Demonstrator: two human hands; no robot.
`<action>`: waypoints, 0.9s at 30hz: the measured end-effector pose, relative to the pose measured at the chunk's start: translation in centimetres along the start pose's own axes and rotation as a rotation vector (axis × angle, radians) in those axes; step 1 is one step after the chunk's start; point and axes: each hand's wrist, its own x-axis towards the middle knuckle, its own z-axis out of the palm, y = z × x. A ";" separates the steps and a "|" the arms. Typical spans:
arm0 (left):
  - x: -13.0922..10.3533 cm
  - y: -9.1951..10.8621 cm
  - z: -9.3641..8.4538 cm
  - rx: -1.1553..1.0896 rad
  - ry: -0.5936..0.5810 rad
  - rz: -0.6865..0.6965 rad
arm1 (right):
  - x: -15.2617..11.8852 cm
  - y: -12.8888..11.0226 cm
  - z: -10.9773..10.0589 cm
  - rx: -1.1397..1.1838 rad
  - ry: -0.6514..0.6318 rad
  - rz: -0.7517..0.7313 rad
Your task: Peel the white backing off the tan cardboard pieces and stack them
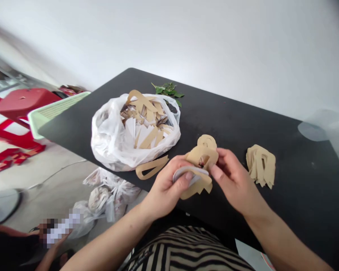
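Observation:
My left hand [169, 184] is closed around a small stack of loop-shaped paper strips, its thumb lying over a white one [190, 172]. At the stack's other side, my right hand [228, 171] pinches the edge of a brown paper strip [202, 153] with a slot in it. Just beyond lies another brown paper piece [206, 141] with a rounded end. A single U-shaped brown strip [151, 167] rests on the table left of my hands. To the right sits a neat pile of similar brown strips [260, 165].
A white plastic bag [110, 131] full of brown and white paper strips stands on the black table [228, 113]. Green leaves [168, 89] lie behind it. Left are a pale green basket [38, 122] and a red stool [25, 103]. Tied bags [113, 192] and a person [19, 244] are below.

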 end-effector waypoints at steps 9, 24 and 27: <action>-2.9 -0.9 -0.6 0.307 -0.172 0.277 | -5.2 2.6 2.7 -0.111 0.142 -0.109; 5.1 -1.5 1.4 -0.657 0.031 -0.698 | 1.4 4.4 -1.1 0.264 0.126 0.270; 6.3 -1.6 1.7 -0.681 0.075 -0.733 | 1.6 5.6 -1.1 0.242 0.181 0.195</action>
